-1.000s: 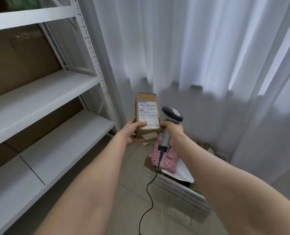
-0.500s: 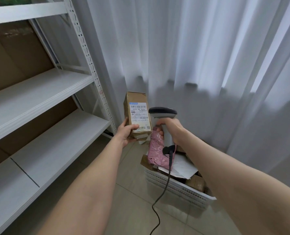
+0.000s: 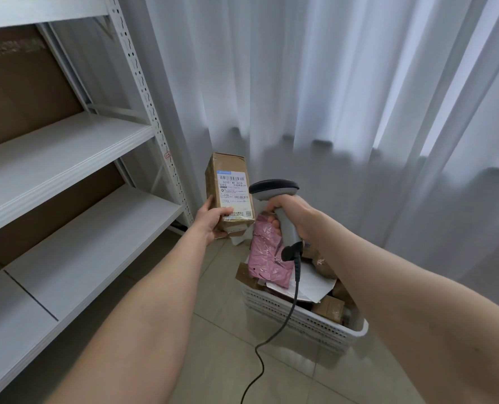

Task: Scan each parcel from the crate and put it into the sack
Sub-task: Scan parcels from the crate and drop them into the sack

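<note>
Left hand (image 3: 213,221) grips the parcel (image 3: 230,192) upright; right hand (image 3: 293,215) clasps the scanner (image 3: 280,205) just beside it, seemingly apart.

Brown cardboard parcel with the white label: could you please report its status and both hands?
Left hand grips brown cardboard parcel, label facing camera. Right hand grips grey corded scanner beside it. Nothing between them; sack not in view.
</note>
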A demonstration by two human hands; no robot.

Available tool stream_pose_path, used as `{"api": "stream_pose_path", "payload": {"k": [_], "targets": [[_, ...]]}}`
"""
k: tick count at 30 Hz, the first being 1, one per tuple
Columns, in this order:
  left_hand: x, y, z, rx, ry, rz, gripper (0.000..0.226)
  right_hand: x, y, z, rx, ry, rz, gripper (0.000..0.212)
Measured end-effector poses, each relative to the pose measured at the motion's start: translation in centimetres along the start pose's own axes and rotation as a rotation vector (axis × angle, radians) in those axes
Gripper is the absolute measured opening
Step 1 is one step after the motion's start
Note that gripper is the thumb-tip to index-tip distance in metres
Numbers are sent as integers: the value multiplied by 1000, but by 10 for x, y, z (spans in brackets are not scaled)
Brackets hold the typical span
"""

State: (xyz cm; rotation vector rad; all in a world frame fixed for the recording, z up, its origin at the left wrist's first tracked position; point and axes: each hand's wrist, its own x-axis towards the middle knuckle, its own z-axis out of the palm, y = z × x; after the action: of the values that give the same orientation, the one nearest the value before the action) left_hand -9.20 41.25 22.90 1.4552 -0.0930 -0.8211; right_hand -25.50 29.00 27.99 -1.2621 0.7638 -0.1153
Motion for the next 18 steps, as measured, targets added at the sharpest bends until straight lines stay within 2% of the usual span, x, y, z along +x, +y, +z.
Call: {"api": "stream_pose_path", "payload": {"k": [13,18], "targets": [[6,5,-12,-3,9,6,69,-1,-9,15,-30,3,17,12],[2,9,-32,31,6,-18,57,9,-5,33,43,67,-11,15]]}}
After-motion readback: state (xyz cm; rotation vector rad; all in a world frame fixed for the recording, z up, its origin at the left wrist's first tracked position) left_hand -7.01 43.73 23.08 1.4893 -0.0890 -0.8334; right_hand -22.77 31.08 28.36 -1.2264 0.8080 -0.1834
